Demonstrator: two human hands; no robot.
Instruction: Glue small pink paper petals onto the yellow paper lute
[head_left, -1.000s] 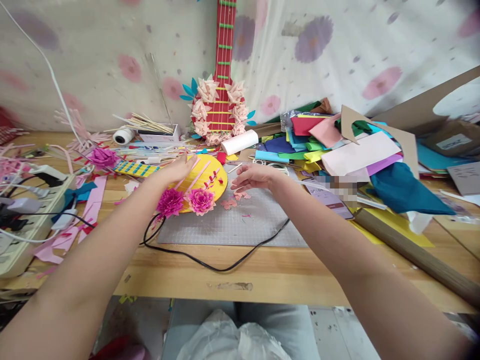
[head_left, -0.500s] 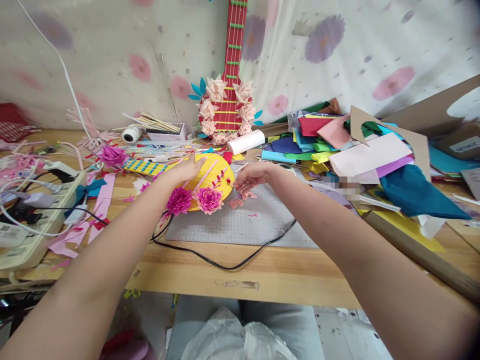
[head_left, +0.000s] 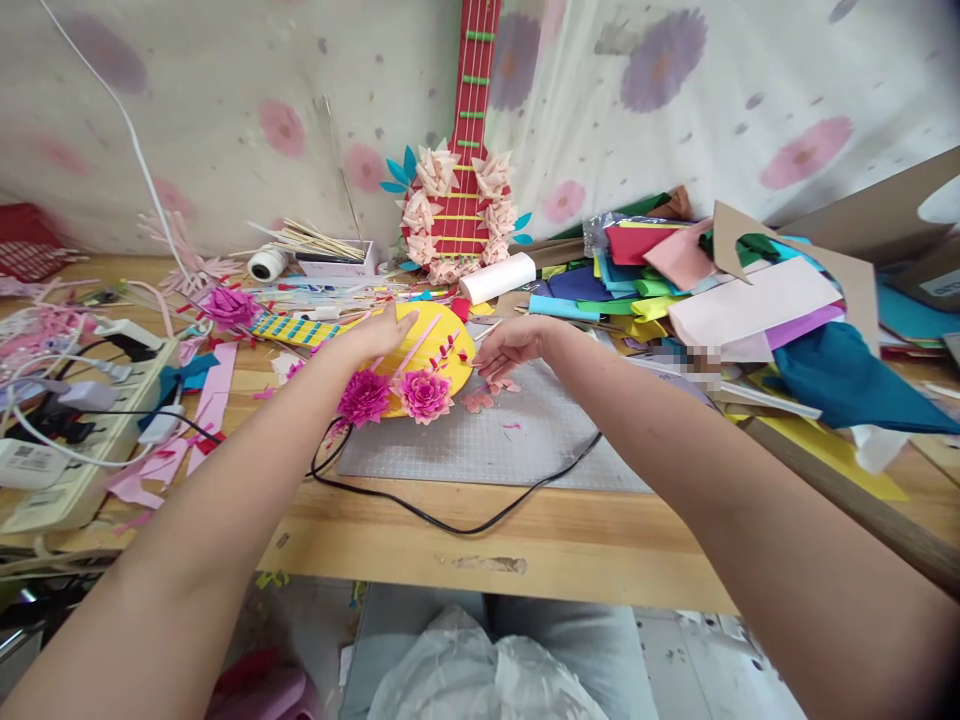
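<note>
A yellow paper guitar body (head_left: 442,345) with pink strips lies at the far edge of a grey cutting mat (head_left: 487,445). Two magenta paper flowers (head_left: 394,396) sit on its near rim. My left hand (head_left: 379,335) lies flat on the yellow disc, fingers stretched out. My right hand (head_left: 510,347) hovers just right of the disc, fingers loosely curled over small pink paper petals (head_left: 484,395); nothing shows in it.
A red paper guitar (head_left: 461,215) with pale flowers leans on the curtain. A heap of coloured paper (head_left: 720,300) fills the right side. A power strip (head_left: 67,440) and cables lie at left. A black cable (head_left: 450,520) loops across the wooden table edge.
The view has shifted slightly; both hands stay at the yellow disc. My right hand has drawn a little closer to its right rim.
</note>
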